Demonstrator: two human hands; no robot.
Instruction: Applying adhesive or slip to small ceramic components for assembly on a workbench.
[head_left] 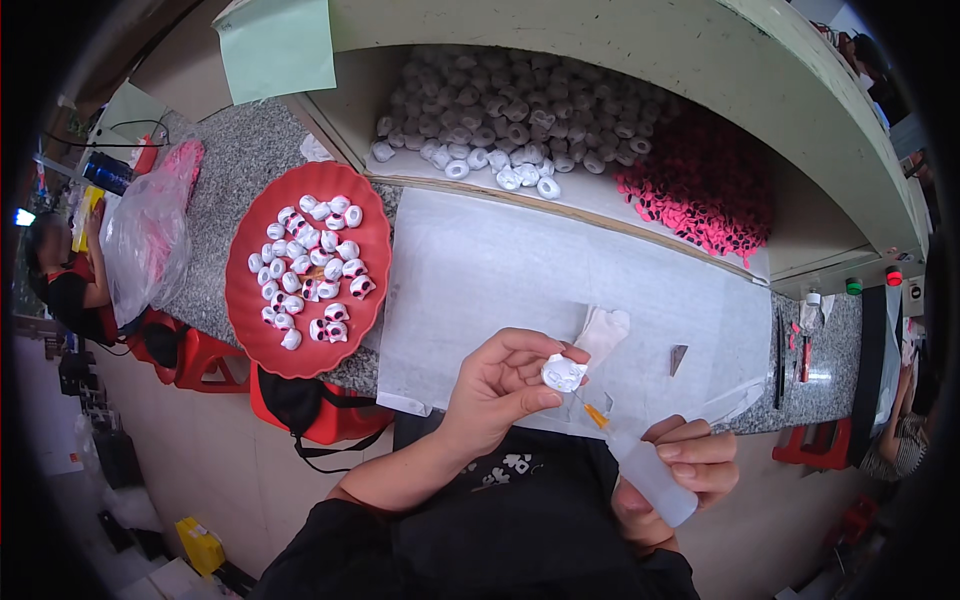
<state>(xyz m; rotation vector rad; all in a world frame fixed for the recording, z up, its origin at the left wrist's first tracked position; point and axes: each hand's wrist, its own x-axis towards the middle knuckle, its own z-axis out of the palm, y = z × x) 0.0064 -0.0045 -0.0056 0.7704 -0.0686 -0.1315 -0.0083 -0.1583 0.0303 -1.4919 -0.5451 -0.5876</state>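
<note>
Between the thumb and fingers of my left hand is a small white skull-shaped piece. My right hand grips a translucent white squeeze bottle with an orange needle tip. The needle points up and left, close to the underside of the white piece; whether it touches cannot be made out. Beneath both hands lies a white paper sheet on the table. A crumpled white tissue rests on it just beyond my left hand, and a small dark triangular scrap lies farther right.
A red scalloped plate at left holds many white skull pieces, some with pink and black parts. A shelf behind the sheet holds a heap of white pieces and a pink-and-black pile. Plastic bag, red stools and people stand around.
</note>
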